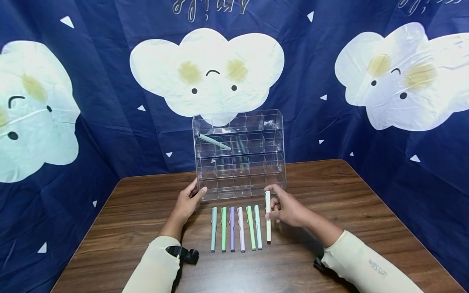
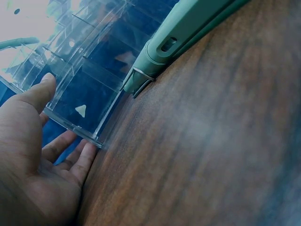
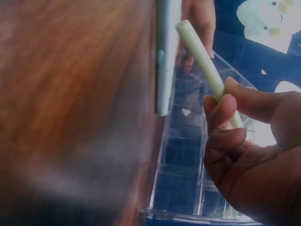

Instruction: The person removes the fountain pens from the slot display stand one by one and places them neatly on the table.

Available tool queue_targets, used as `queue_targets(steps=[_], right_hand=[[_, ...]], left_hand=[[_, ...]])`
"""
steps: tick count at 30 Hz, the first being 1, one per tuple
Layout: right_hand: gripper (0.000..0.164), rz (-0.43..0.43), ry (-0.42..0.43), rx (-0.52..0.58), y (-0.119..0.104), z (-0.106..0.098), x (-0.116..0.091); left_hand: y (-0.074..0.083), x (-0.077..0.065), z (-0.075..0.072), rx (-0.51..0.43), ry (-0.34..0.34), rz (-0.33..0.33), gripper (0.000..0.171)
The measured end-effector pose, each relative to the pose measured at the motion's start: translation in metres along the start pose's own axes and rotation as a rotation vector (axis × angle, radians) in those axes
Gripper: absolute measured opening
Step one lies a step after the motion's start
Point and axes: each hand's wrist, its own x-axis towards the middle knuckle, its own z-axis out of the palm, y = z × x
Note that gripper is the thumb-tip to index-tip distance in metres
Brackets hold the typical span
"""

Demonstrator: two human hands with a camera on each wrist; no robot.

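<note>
A clear acrylic tiered rack (image 1: 242, 173) stands toward the back of the table. At its lower left corner is my left hand (image 1: 187, 201), its thumb by the front and its fingers along the side. My right hand (image 1: 287, 206) pinches a pale cream-green pen (image 1: 268, 228) between thumb and fingers, by the rack's lower right. In the right wrist view this pen (image 3: 202, 59) slants up out of the fingers. To its left a row of capped pens lies side by side, among them a purple pen (image 1: 232, 230) and a teal pen (image 1: 213, 230).
A pale teal pen (image 1: 214, 142) lies slanted across an upper tier of the rack. Under everything is a brown wood-grain table (image 1: 146, 211). Dark blue cloth (image 1: 307, 134) with white cloud prints hangs close behind and on both sides.
</note>
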Motion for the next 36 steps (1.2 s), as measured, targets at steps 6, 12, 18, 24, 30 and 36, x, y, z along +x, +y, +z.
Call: queue_targets(steps=[6,12,18,24,30,36], right_hand=[[0.078,0.025,-0.038,-0.013,0.004,0.004,-0.002],[0.075,0.013,-0.061,-0.014,0.01,0.004,0.0],[0.072,-0.039,-0.085,-0.017,0.018,0.001,0.004],[0.075,0.018,-0.112,0.018,0.024,0.0,0.009],[0.074,0.104,-0.144,0.099,0.031,-0.001,0.015],[0.071,0.169,-0.173,0.144,0.039,0.0,0.019]], left_hand=[[0.001,0.0,0.0,-0.006,0.003,0.001,0.074],[0.001,0.0,0.001,0.002,-0.002,-0.004,0.075],[0.0,-0.002,0.002,0.024,-0.003,-0.006,0.075],[0.0,-0.001,0.001,0.006,0.013,-0.002,0.074],[0.001,-0.002,0.002,0.013,0.017,-0.009,0.073],[0.001,-0.001,0.002,0.007,0.018,-0.007,0.073]])
